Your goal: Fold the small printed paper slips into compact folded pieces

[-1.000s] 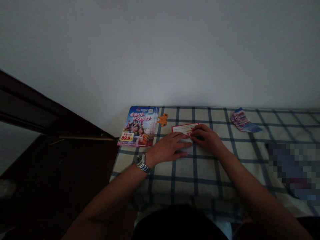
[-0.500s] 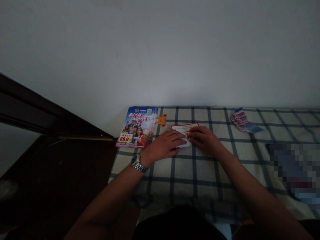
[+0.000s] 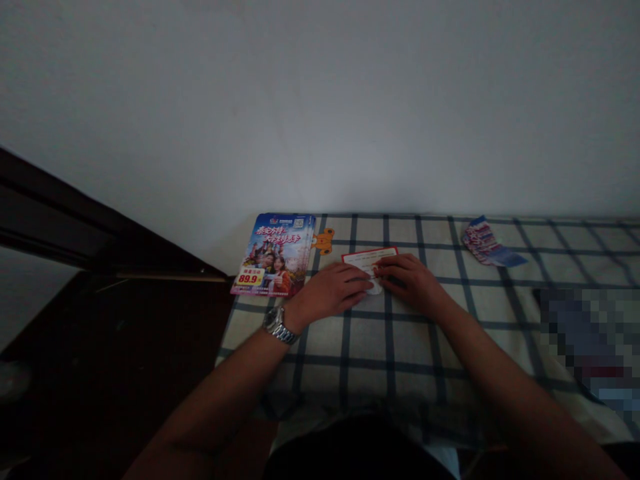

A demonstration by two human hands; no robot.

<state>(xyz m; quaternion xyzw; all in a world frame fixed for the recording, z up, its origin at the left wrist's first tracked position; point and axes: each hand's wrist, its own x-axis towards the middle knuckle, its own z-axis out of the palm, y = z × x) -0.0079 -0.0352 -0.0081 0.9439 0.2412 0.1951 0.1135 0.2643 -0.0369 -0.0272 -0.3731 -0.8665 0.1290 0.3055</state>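
Note:
On the checked cloth lies a small leaflet [image 3: 369,258], white with printed lines and a red upper border, partly folded at its lower end. My left hand [image 3: 336,290], with a metal watch [image 3: 279,325] on its wrist, holds the leaflet from the left, its fingers bent together over the lower part. From the right, my right hand [image 3: 407,281] grips the leaflet's right side, fingertips pinched close to those of the left. The fingers hide the leaflet's lower part and the exact fold.
A stack of colourful flyers [image 3: 273,257] stands left of my hands, beside a brown bear-shaped piece [image 3: 324,241]. Folded flyers [image 3: 490,243] lie in a fanned pile at back right. A blurred-out flat object [image 3: 590,347] is at far right. Behind the table rises a white wall [image 3: 320,107].
The fingers of my left hand have drawn in and shifted slightly right along the leaflet's lower part. My right hand stays almost in place; the flyers have not moved.

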